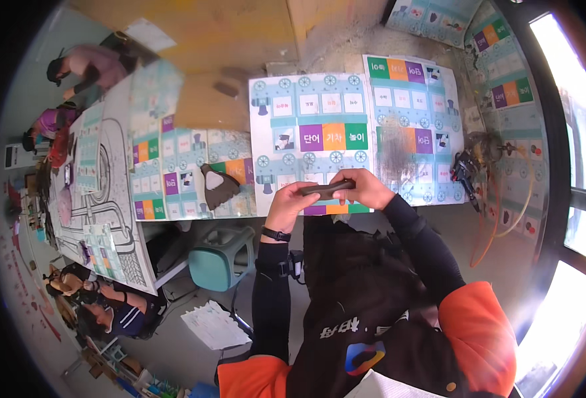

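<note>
My left hand (pixel 285 207) and my right hand (pixel 367 188) meet over the front edge of the table. Between them they hold a slim, dark brown piece (pixel 326 189) lengthwise, one end in each hand. Fingers and thumbs are closed on it; its exact kind cannot be made out. Left of my hands, near the table's edge, lies a dark brown fan-shaped piece (pixel 213 200) with a scalloped edge and a pale area in its middle. Under my hands are printed sheets (pixel 311 166) with coloured blocks and wheel pictures.
A black hand tool (pixel 464 174) with hoses hangs at the table's right end. Below the table stand a teal stool (pixel 221 265) and some papers (pixel 215 325) on the floor. Other people sit at a long table (pixel 110 179) to the left. Windows line the right.
</note>
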Available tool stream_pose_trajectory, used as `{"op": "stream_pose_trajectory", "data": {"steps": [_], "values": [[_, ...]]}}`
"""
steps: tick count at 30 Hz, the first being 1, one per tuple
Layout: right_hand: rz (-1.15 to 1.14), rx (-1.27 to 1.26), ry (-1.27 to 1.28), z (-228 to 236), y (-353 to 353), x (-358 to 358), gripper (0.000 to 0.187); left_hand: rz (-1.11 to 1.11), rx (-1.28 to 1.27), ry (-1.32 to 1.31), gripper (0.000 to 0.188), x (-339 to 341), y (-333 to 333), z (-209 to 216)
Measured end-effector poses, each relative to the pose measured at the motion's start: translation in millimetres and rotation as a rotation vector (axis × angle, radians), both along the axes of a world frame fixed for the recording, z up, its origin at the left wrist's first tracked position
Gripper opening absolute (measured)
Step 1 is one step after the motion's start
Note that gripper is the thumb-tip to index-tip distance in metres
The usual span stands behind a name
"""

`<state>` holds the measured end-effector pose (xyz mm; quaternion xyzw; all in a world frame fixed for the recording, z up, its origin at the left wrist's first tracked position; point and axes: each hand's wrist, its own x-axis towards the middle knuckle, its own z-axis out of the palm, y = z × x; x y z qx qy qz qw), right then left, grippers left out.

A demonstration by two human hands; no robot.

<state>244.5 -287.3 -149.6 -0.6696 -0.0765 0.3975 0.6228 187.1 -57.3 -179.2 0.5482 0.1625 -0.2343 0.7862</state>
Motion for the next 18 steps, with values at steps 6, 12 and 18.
{"op": "stream_pose_trajectory", "data": {"steps": [6, 12, 18], "values": [[-0.367, -0.572, -0.775, 61, 37, -48, 0.023, 0.371, 0.934, -0.607, 0.023, -8, -61, 56], [0.138, 0.244, -0.053, 82, -34, -9, 0.028, -0.054, 0.081, -0.222, 0.033, -6, -24, 87], [0.123, 0.272, 0.010, 49, -51, -6, 0.032, -0.103, 0.299, -0.211, 0.025, 0, -48, 89]]}}
